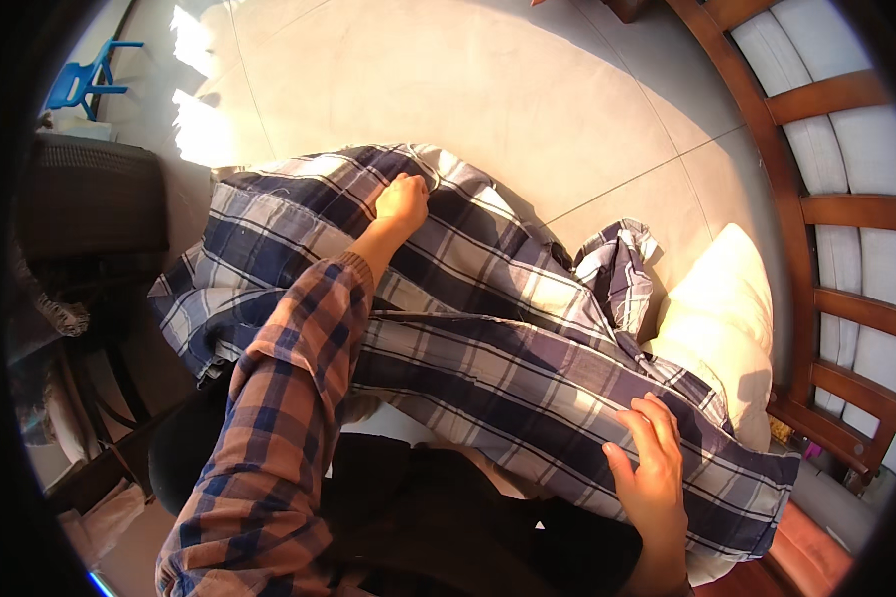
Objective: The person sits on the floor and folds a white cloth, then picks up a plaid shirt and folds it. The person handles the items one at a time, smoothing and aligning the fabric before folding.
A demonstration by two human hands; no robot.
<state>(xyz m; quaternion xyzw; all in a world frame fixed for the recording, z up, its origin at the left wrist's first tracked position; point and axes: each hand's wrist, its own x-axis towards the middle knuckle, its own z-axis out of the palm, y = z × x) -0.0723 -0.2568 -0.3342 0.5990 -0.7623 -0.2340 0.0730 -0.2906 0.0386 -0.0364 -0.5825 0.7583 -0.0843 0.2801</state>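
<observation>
A navy, white and grey plaid garment [528, 368] lies spread in front of me, wrinkled, with a long slit or fold line across its middle. My left hand [403, 202] is closed on its cloth near the far edge, fingers curled in. At the near right, my right hand [652, 453] rests on or just over a long flat section, with its fingers stretched and apart. A bunched part of the same garment [619, 274] sticks out at the far right. Whether the right fingertips press on the cloth, I cannot tell.
A cream cushion [722, 308] sits right of the garment. Beyond it stands a wooden bench frame [786, 199] with pale cushions. A dark padded seat [90, 194] is at left, and a small blue chair [80, 85] at far left. Sunlit tiles [468, 70] lie beyond the garment.
</observation>
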